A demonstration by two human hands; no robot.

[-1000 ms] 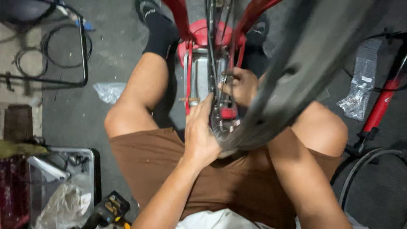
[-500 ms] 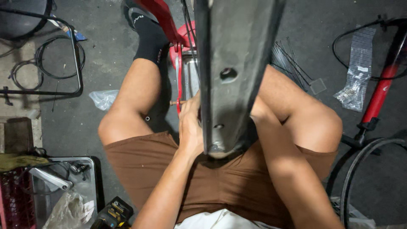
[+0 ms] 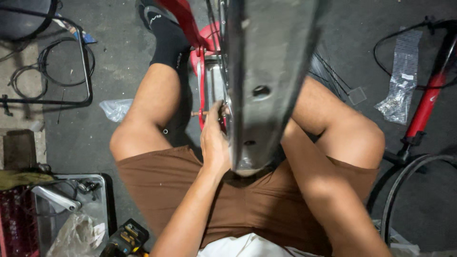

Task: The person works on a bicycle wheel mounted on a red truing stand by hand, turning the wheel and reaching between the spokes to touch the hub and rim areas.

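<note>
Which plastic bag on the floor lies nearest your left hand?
The crumpled clear bag beside the left knee; the long bag lies far right by the red pump.

Grey concrete floor (image 3: pixel 362 28) — clear plastic bags (image 3: pixel 399 81), coiled cable (image 3: pixel 57 66), metal tray (image 3: pixel 97 200) w/ parts.

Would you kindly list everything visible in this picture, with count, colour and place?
wheel rim: one, grey, blurred, centre, close to camera
red frame: one, top centre
axle nut: one, metallic, at the left fingertips
clear bag: one, right floor
red pump: one, right edge
cable coil: one, black, top left
metal tray: one, lower left
left hand: on the axle, grip unclear
right hand: hidden behind the rim
</note>
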